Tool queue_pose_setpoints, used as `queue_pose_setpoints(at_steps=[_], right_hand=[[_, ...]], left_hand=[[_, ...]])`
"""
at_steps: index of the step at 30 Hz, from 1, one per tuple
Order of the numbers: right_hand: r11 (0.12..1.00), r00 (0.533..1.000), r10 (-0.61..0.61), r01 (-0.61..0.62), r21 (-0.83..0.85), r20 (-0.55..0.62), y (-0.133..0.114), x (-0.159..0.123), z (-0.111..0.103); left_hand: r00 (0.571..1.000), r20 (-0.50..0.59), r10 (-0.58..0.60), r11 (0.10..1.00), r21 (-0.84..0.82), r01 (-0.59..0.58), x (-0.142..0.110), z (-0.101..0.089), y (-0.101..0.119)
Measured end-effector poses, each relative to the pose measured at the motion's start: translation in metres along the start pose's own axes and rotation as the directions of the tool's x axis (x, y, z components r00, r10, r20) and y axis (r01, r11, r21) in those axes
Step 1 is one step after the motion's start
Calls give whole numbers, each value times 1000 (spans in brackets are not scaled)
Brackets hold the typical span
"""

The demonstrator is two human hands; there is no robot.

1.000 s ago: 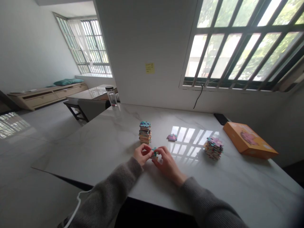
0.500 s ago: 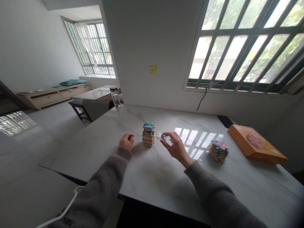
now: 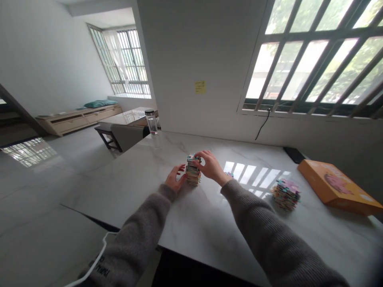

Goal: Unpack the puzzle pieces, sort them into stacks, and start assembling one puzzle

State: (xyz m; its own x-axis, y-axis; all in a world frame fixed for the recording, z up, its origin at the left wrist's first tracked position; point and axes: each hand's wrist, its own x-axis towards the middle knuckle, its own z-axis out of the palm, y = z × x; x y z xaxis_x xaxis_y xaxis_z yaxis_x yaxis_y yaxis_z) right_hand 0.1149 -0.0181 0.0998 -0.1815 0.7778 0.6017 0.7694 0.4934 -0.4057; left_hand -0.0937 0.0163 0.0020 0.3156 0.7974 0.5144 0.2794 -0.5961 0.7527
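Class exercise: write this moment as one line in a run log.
left hand: beside jigsaw-piece stack | right hand: on stack top | second stack: farther right on marble-look table

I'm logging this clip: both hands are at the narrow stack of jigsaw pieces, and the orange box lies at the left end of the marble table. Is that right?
Not quite. The head view shows the orange box at the right end of the marble table, not the left. The left hand and right hand are at the narrow stack of jigsaw pieces, as you said.
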Motion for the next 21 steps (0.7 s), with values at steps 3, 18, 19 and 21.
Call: queue_pose_setpoints(at_steps=[3,18,19,21], right_hand=[[999,999,10,-11,35,32,3,-2,2],[976,991,44,-70,205,129,14,-10,9],[977,991,42,-67,203,127,14,-11,10],[977,992,36,-61,203,124,14,-11,11]], left_hand=[[1000,-9,-28,999,-21,28,1,1,0],[989,104,-102,964,-235,124,12,11,7],[990,99,-98,965,-232,119,13,11,7],[991,98,-90,967,-229,110,13,11,8]])
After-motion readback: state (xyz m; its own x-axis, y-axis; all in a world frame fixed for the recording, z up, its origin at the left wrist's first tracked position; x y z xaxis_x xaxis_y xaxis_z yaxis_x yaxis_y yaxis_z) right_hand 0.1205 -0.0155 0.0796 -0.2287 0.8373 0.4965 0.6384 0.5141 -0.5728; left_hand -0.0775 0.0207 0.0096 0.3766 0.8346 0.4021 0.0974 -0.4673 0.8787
